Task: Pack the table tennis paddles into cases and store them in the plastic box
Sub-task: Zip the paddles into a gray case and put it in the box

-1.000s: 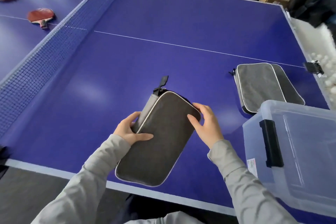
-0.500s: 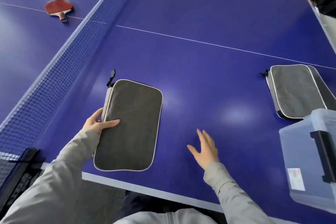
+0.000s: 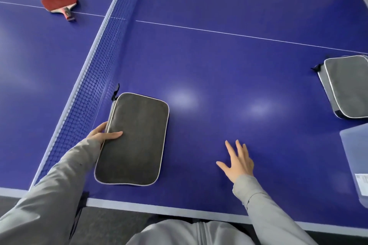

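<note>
Left grip (image 3: 103, 135): I hold the case (image 3: 133, 139) by its left edge, thumb flat on top, fingers curled round the side.
Right grip (image 3: 238, 162): my palm faces down, fingers straight and spread, holding nothing.
Arms: both reach forward in grey sleeves (image 3: 264, 205).

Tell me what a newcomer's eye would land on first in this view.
First, the dark grey case lying flat near the table's front edge beside the net, gripped at its left side by the left hand. Next, the right hand, fingers spread over bare blue table. Then the red paddle across the net at far left, and a second grey case at the right edge.
</note>
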A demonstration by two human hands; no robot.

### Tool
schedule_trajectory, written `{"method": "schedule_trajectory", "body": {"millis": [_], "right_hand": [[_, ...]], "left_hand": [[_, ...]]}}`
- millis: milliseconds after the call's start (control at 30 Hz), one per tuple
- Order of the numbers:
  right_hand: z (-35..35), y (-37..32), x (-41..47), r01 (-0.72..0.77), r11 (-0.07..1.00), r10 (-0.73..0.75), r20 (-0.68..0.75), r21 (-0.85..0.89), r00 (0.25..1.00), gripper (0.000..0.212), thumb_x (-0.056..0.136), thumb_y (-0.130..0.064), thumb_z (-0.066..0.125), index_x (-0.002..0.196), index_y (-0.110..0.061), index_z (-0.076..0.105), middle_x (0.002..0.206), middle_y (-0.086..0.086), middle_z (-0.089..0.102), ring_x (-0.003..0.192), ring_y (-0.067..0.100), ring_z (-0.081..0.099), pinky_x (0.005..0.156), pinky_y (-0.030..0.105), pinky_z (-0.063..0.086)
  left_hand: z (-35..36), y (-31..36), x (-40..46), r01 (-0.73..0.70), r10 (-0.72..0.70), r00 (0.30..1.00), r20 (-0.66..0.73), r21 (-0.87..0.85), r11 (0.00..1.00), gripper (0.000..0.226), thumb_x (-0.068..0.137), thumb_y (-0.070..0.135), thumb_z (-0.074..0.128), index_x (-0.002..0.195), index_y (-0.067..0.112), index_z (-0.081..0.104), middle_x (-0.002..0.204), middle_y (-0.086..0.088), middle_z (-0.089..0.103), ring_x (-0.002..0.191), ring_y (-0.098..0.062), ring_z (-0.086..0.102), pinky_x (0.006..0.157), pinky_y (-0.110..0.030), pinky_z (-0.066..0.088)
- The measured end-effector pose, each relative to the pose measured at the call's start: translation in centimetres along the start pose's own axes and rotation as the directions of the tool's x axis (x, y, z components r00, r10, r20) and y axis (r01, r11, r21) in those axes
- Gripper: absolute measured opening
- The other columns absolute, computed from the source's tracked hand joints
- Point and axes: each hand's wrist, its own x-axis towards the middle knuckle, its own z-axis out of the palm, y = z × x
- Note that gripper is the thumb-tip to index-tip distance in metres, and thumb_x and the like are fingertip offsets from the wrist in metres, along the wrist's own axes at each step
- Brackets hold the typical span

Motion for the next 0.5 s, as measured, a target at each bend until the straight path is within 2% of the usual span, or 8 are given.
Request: {"method": "schedule_trajectory", "body": {"millis": [100,200,400,500], "right_hand": [[0.2,-0.3,-0.1,-0.012,0.999,0.012,0.000,-0.045,1.000,0.080,0.088,-0.057,0.052,0.150,-0.037,0.006,0.160,-0.002,-0.010,0.147,0.024,-0.010,0.116,0.047,0.020],[0.3,-0.3,-0.1,-0.016,0.998,0.016,-0.001,-0.069,1.000,0.081,0.087,-0.056,0.053,0.150,-0.037,0.005,0.160,-0.001,-0.011,0.147,0.024,-0.010,0.116,0.047,0.021],[0.4,-0.4,-0.2,-0.025,0.997,0.025,0.002,-0.075,1.000,0.081,0.088,-0.055,0.053,0.150,-0.036,0.004,0.160,-0.001,-0.011,0.147,0.025,-0.010,0.116,0.047,0.020],[0.5,-0.5,-0.2,-0.029,0.997,0.029,0.003,-0.074,1.000,0.081,0.088,-0.054,0.053,0.150,-0.035,0.004,0.160,-0.001,-0.011,0.147,0.025,-0.010,0.116,0.047,0.020]], "left_hand": [[-0.8,-0.4,0.9,0.018,-0.019,1.000,0.005,0.049,0.999,0.059,0.060,0.010,0.080,0.116,0.018,0.062,0.102,-0.013,0.069,0.086,-0.031,0.066,0.082,-0.040,0.053],[-1.2,-0.9,1.5,0.017,-0.013,0.999,-0.042,0.078,0.997,0.054,0.070,0.008,0.078,0.120,0.014,0.060,0.106,-0.016,0.067,0.091,-0.032,0.064,0.092,-0.044,0.050],[-1.2,-2.4,1.9,-0.038,0.061,0.983,-0.172,0.135,0.990,0.050,0.068,0.017,0.082,0.115,0.019,0.064,0.095,-0.003,0.069,0.085,-0.025,0.064,0.086,-0.038,0.050],[-0.9,-3.3,2.0,-0.082,0.114,0.967,-0.226,0.146,0.986,0.048,0.067,0.022,0.083,0.112,0.023,0.064,0.090,0.006,0.067,0.078,-0.014,0.063,0.075,-0.028,0.049]]}}
